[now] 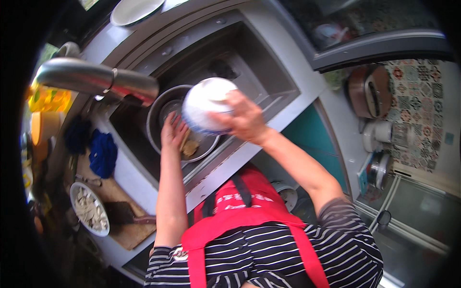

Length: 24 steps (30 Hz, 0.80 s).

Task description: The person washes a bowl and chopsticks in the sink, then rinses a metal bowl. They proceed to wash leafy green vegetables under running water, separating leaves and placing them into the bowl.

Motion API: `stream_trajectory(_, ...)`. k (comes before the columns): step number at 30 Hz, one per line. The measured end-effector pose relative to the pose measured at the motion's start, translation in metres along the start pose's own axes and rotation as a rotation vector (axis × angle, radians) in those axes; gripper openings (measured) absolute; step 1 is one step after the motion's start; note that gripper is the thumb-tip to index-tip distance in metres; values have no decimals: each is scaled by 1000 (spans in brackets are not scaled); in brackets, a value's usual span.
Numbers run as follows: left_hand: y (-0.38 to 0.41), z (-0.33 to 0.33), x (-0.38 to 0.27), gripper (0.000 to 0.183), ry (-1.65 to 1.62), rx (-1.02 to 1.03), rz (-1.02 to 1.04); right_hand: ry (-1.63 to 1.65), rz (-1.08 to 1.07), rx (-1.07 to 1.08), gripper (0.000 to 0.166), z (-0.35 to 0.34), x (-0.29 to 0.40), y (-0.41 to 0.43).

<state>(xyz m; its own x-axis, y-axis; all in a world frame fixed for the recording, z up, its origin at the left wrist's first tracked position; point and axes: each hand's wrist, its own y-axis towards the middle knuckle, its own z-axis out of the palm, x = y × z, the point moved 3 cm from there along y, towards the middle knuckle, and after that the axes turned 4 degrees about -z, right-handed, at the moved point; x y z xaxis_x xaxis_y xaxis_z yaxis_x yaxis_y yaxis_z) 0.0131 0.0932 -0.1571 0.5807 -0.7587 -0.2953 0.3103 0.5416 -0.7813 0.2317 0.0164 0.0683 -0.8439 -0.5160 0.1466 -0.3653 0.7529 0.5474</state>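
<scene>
My right hand (243, 115) grips a white bowl (207, 104) with a blue-patterned rim, blurred and tipped so its foot faces up toward me. The bowl hangs over the right part of a round metal basin (153, 138) standing in the sink. Over the basin's left side is my left hand (174, 131), its fingers apart and nothing visibly held. Close by that hand, inside the basin, lies a tan scrubber-like piece (190, 148); whether the fingers touch it I cannot tell.
A metal faucet (97, 79) reaches over the dark sink (252, 68) from the left. Blue cloth (103, 153), a cutting board (131, 234), a cleaver (124, 213) and a bowl of pale sliced food (90, 208) lie to the left. An enamel basin (137, 12) stands behind.
</scene>
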Motion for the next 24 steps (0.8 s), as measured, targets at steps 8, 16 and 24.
stream_trajectory(8, 31, -81, -19, 32, 1057, -680, 630, 258, 693, -166, 80, -41, -14, -62)
stream_trajectory(16, 87, -140, 16, 36, 573, -570, 148, 1186, 1451, -562, 70, -73, -85, -163)
stream_trajectory(24, -79, 98, 56, 30, 632, -68, 368, 282, 931, -86, 77, -98, -92, -116)
